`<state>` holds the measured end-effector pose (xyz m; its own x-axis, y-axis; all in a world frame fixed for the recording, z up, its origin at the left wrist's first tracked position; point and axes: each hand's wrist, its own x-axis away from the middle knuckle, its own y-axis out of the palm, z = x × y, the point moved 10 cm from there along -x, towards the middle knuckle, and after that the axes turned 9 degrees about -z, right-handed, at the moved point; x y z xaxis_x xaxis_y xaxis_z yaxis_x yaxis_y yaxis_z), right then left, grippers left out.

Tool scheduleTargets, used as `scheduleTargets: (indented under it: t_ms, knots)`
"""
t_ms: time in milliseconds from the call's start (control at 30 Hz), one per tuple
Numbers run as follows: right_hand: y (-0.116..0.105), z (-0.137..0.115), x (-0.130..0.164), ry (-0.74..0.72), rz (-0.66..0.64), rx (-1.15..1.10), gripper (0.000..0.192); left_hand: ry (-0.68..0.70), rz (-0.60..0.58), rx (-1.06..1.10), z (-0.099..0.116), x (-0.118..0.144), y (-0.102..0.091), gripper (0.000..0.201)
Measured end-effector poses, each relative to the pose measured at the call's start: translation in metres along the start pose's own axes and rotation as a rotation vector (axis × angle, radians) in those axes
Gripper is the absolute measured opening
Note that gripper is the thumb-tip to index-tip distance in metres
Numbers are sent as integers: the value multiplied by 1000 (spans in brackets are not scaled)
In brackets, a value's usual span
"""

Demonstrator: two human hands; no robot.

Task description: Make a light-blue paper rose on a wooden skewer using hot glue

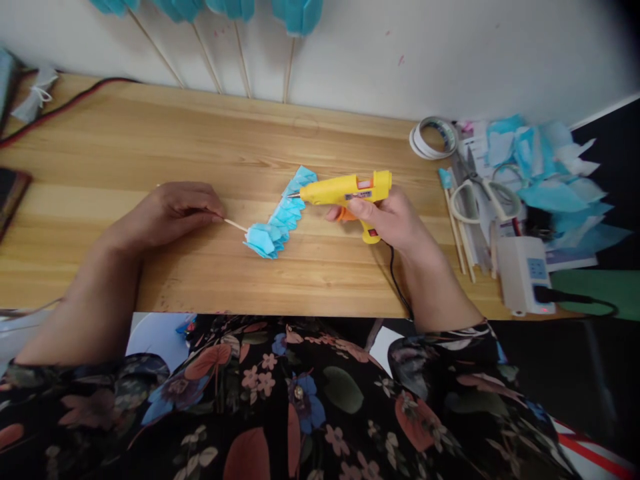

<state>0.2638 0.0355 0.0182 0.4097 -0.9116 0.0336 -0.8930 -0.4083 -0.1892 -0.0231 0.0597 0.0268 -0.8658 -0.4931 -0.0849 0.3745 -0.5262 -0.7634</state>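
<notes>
light blue paper flower (281, 220) lying flat near the middle of the wooden table (150, 147), a chain of folded petals running diagonally, fixed to a thin wooden stick (235, 225). left hand (167, 213) palm down on the table, fingers pinched together on the stick's far end. right hand (393, 220) wrapped around the handle of a yellow glue gun (347, 190), fingers clamped on it, index finger at the orange trigger; nozzle touching the upper petals. black cord (397, 283) trailing from the gun off the near table edge. to the right, well apart: roll of tape (434, 138), scissors (475, 190), spare sticks (457, 230), a white power strip (525, 273), a heap of blue paper scraps (550, 173). nothing between hands and flower. more blue flowers on sticks (240, 47) leaning against the wall behind.
</notes>
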Motion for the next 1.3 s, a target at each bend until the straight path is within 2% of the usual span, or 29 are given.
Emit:
scheduleTargets:
  t_ms: [300, 600, 867, 1067, 1300]
  knots:
    - [3, -6, -1, -15, -3, 5, 59, -56, 42, -22, 2, 0, -2, 37]
    - [14, -3, -1, 27, -89, 94, 57, -125, -14, 60, -5, 0, -2, 34]
    - [29, -7, -5, 25, -177, 217, 52, -98, -33, 113, -7, 5, -1, 39]
    - [34, -9, -7, 1, -186, 241, 52, -100, -15, 109, -9, 3, -2, 45]
    - [33, -9, -8, -12, -167, 299, 59, -111, -21, 115, -11, 3, -1, 36]
